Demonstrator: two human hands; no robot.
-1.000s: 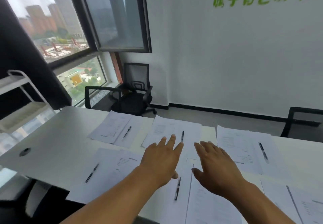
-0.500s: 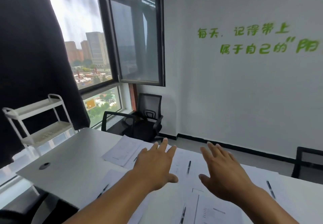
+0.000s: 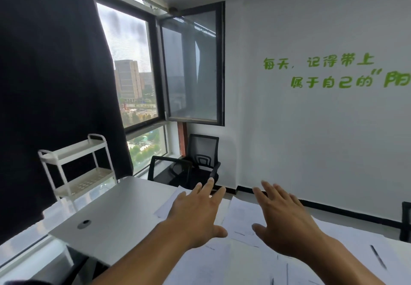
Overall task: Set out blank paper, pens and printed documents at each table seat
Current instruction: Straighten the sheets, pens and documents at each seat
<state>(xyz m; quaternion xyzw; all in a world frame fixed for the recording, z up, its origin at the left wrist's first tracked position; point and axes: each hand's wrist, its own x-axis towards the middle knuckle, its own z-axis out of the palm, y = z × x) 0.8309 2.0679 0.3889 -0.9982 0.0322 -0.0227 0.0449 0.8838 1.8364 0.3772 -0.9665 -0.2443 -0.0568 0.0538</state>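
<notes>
Two large things fill the far view: a white wall [image 3: 311, 140] with green lettering and a window [image 3: 133, 80] at far left, half covered by a dark curtain [image 3: 49, 84]. Nearer, the white table [image 3: 115, 213] runs from near left to right, with a white trolley [image 3: 82, 164] and black chairs [image 3: 195, 164] beyond it. Papers [image 3: 242, 220] lie flat across the table's right half, some printed, in overlapping sheets whose long sides run roughly away from the viewer. They will likely be light, limp and prone to sliding, so pinching an edge or corner, or pressing flat and dragging, seems the best hold. Both hands hover above the papers, palms down: the left hand [image 3: 195, 216] and right hand [image 3: 287, 224] have fingers spread and straight, gripping nothing; whether they touch the sheets cannot be told. One pen [image 3: 378, 257], blurred, lies on paper at near right, its long axis running near to far, tilted slightly; it should be stiff, light and apt to roll.
</notes>
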